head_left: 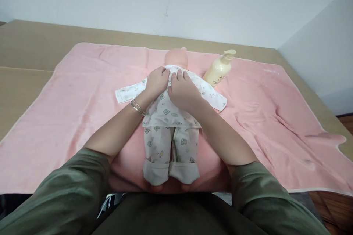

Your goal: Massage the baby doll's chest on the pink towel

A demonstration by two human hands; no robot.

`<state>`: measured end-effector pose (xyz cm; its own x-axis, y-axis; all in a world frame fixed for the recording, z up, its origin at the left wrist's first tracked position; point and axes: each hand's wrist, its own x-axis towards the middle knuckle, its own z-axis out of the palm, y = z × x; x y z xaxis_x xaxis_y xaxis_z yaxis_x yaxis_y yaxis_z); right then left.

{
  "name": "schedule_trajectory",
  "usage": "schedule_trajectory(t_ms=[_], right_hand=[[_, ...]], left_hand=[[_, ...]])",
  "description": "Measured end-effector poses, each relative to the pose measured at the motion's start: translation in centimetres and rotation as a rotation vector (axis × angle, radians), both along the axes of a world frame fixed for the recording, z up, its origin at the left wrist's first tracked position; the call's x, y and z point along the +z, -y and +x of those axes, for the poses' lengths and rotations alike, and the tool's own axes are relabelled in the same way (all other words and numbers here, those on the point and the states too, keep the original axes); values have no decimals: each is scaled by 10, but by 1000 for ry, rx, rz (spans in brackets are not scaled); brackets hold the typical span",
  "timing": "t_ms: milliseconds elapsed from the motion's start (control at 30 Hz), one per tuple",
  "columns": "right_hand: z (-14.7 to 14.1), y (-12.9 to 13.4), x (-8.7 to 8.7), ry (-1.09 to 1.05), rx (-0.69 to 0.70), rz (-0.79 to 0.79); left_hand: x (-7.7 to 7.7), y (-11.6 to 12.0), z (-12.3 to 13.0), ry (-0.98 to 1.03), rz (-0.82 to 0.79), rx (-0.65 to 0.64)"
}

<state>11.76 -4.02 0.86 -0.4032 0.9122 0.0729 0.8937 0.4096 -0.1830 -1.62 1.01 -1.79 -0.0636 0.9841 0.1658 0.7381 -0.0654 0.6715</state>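
Note:
A baby doll [175, 57] lies lengthwise in front of me, its smooth head pointing away; no face shows from here. It wears a white printed baby shirt [168, 112] with the sleeves spread to both sides, and matching trousers [157, 147] with turned-up cuffs. At the neck of the shirt, my left hand [158, 80] is closed with its fingertips on the cloth, pinching the edge near the collar. My right hand [184, 91] rests on the upper part of the shirt, fingers stretched out and slightly apart. What lies under both palms is hidden.
A cream pump bottle [219, 69] leans tilted beside the doll's right-hand sleeve. Under everything a pink blanket [82, 91] covers the wooden table [30, 47], with creases on the right and its front edge by my body. A white wall [110, 3] stands behind.

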Motion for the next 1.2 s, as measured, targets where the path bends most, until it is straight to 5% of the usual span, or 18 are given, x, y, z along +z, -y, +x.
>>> schedule_trajectory(t_ms=[200,367,567,700,867,1033,1200], right_hand=[[17,-35,-3,-162,-266,-89],[5,-14,10,-142,-166,110],[-5,3,8,-74,-73,-19],[-6,8,10,-55,-80,47],[-12,20,16,-37,-76,-3],[-13,25,19,-92,-53,107],[-14,23,17,-39,-79,14]], left_hand=[[4,3,3,104,61,-23],[21,3,-4,285,193,22],[50,8,-16,623,460,66],[67,14,-21,886,651,38],[84,26,-26,972,712,11],[91,32,-28,993,769,10],[95,37,-29,1088,789,-70]])
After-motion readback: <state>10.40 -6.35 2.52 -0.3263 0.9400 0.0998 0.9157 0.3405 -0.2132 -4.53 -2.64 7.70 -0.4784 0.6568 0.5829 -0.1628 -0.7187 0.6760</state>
